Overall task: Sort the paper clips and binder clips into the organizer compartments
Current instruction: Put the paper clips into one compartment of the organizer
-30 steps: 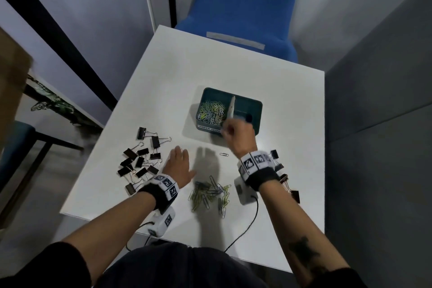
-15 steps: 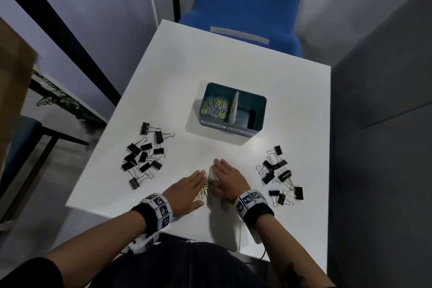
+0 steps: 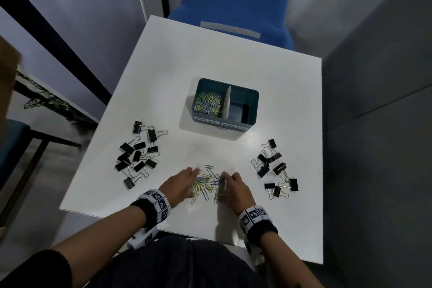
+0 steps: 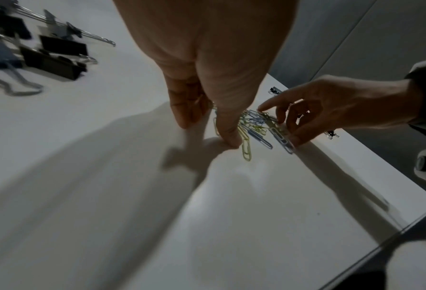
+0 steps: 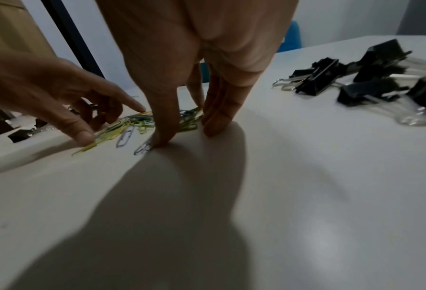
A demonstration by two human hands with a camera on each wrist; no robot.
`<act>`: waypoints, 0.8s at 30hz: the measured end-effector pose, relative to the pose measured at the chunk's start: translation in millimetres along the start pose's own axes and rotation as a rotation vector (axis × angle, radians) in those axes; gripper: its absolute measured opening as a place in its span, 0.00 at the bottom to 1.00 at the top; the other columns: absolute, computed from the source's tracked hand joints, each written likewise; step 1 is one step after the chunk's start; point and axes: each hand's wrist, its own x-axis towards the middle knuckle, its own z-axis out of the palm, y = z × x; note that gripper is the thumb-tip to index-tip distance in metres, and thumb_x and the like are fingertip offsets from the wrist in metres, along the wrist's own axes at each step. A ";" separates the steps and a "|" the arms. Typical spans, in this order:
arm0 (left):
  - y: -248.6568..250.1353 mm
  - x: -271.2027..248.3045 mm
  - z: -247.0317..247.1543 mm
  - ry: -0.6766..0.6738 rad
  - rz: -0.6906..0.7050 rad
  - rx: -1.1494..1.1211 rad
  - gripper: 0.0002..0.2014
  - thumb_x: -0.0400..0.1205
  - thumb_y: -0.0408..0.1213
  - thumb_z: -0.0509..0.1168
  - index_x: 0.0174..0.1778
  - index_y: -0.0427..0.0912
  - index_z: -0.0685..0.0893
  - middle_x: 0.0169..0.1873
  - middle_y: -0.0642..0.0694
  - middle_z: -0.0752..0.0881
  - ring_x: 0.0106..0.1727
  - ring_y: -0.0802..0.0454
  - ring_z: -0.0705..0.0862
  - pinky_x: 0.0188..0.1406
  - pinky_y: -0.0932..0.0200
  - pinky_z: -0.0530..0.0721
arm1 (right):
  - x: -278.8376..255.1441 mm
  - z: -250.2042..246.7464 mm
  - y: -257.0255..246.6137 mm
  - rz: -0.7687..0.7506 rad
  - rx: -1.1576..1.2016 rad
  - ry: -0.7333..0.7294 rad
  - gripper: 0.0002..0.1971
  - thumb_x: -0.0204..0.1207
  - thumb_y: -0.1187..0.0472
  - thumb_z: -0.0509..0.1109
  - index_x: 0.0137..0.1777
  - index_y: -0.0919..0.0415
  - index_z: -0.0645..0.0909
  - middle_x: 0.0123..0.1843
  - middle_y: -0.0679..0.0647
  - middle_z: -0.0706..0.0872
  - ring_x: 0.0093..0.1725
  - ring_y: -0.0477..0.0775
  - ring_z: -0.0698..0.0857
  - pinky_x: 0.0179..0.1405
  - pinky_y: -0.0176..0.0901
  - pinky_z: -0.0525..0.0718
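Note:
A teal organizer point(image 3: 251, 97) stands mid-table; its left compartment holds coloured paper clips point(image 3: 208, 104), while the right compartment point(image 3: 243, 110) looks empty. A loose pile of paper clips point(image 3: 205, 183) lies near the front edge between my hands. My left hand point(image 3: 187, 180) touches the pile's left side with straight fingers point(image 4: 228, 137). On the pile's right side, my right hand point(image 3: 230, 182) curls thumb and fingers around a bunch of clips point(image 5: 187, 122). Black binder clips lie in a left pile point(image 3: 138, 154) and a right pile point(image 3: 273, 168).
The white table point(image 3: 210, 58) has a blue chair point(image 3: 233, 2) behind its far edge and a grey partition along its right side. The organizer front carries two white labels. A dark seat stands on the floor at the left.
My right hand came back from the organizer to the loose paper clips. Both hands closed in on the pile, and now they sit slightly apart with the clips showing between them.

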 end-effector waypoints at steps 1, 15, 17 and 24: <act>5.2 4.2 -0.1 0.016 0.015 -0.006 0.38 0.79 0.39 0.70 0.82 0.38 0.58 0.68 0.40 0.72 0.61 0.41 0.79 0.53 0.50 0.81 | 2.6 0.9 -6.5 0.002 0.023 0.022 0.24 0.70 0.59 0.74 0.65 0.47 0.72 0.53 0.52 0.74 0.44 0.58 0.83 0.43 0.43 0.82; 7.9 6.6 2.1 -0.008 -0.054 0.113 0.61 0.68 0.61 0.75 0.83 0.41 0.41 0.67 0.43 0.65 0.61 0.46 0.71 0.40 0.55 0.78 | 18.4 4.5 -13.1 -0.018 -0.210 -0.001 0.59 0.53 0.46 0.85 0.81 0.53 0.53 0.72 0.60 0.64 0.64 0.61 0.71 0.56 0.51 0.82; 15.6 12.7 -1.1 -0.023 -0.022 0.122 0.58 0.70 0.57 0.74 0.83 0.42 0.42 0.67 0.42 0.65 0.62 0.45 0.71 0.44 0.52 0.81 | 21.8 10.1 -17.7 -0.042 -0.217 0.038 0.52 0.57 0.50 0.83 0.79 0.52 0.57 0.68 0.60 0.69 0.60 0.62 0.75 0.55 0.53 0.83; 24.5 25.7 -8.8 0.010 0.026 0.045 0.31 0.78 0.40 0.71 0.74 0.44 0.65 0.64 0.44 0.69 0.54 0.44 0.80 0.42 0.51 0.83 | 18.3 14.2 -32.3 -0.069 -0.119 0.092 0.24 0.69 0.59 0.76 0.65 0.54 0.78 0.57 0.59 0.76 0.51 0.60 0.80 0.37 0.47 0.80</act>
